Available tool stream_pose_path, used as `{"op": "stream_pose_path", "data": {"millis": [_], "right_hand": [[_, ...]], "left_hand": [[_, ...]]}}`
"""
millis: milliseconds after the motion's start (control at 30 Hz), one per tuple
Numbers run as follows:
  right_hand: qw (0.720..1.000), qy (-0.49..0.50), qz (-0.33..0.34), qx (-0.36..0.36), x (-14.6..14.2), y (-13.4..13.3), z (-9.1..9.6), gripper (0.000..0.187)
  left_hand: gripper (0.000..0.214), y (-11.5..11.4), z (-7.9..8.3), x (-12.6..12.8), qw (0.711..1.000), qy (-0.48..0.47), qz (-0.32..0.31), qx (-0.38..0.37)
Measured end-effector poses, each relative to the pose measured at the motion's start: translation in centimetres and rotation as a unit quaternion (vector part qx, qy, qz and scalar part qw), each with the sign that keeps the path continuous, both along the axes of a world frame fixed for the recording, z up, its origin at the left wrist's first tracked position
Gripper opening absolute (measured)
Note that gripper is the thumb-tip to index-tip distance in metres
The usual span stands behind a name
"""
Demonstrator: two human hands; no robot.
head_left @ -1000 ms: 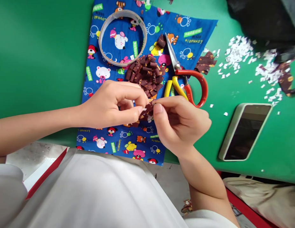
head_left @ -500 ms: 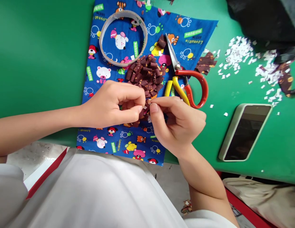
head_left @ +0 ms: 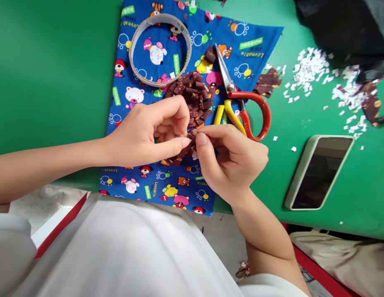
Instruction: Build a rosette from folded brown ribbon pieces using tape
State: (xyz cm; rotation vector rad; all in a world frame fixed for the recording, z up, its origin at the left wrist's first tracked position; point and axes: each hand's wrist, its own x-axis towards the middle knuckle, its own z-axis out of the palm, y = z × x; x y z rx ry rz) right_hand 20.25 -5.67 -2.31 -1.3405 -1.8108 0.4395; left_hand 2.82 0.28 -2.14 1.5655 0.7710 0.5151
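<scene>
My right hand (head_left: 233, 159) pinches a small brown fabric piece (head_left: 193, 135) between thumb and forefinger. Facing it from the left, my left hand (head_left: 145, 132) has its fingers curled and its thumb tip at the edge of that piece. Whatever lies between the left fingertips is too small to make out. Behind and below the fingertips, a heap of short brown patterned fabric strips (head_left: 198, 97) rests on a blue cartoon-print cloth (head_left: 133, 78); my hands hide part of it.
An empty tape ring (head_left: 132, 45) lies at the cloth's upper left. Scissors (head_left: 246, 95) with red and yellow handles lie right of the heap. On the green table (head_left: 55, 74) are scattered white paper bits (head_left: 311, 68), a phone (head_left: 318, 173) and a black bag (head_left: 340, 29).
My left thumb has straightened and its forefinger has lifted slightly, opening the curl of the hand. The white bit seen between the fingertips no longer shows. My right hand has hardly moved.
</scene>
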Motion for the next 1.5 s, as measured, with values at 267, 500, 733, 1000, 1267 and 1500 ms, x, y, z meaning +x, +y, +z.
{"op": "stream_pose_path", "data": {"millis": [267, 500, 733, 1000, 1267, 1500], "right_hand": [[1.000, 0.006, 0.003, -0.004, 0.0, 0.0, -0.1, 0.009], [0.997, 0.072, -0.002, 0.001, 0.1, -0.2, -0.3, 0.016], [0.999, -0.001, 0.035, 0.024, 0.0, -0.1, -0.1, 0.020], [0.998, -0.047, 0.035, 0.028, 0.2, 0.0, 0.0, 0.014], [0.998, -0.050, 0.034, 0.029, 0.2, 0.0, -0.3, 0.016], [1.000, -0.002, 0.018, -0.025, 1.7, 0.4, -0.4, 0.009]], "left_hand": [[0.021, 0.0, -0.4, 0.1, 1.000, 0.005, 0.015, -0.002], [0.019, 0.0, -0.4, 0.1, 1.000, -0.002, 0.024, -0.010], [0.019, 0.1, -0.4, 0.0, 0.999, -0.013, 0.017, -0.028], [0.019, 0.0, -0.6, -0.1, 1.000, -0.007, 0.017, -0.014], [0.018, -0.1, -0.6, 0.1, 1.000, -0.002, 0.015, 0.003], [0.011, -0.1, -0.5, 0.0, 0.999, -0.019, 0.019, 0.025]]}}
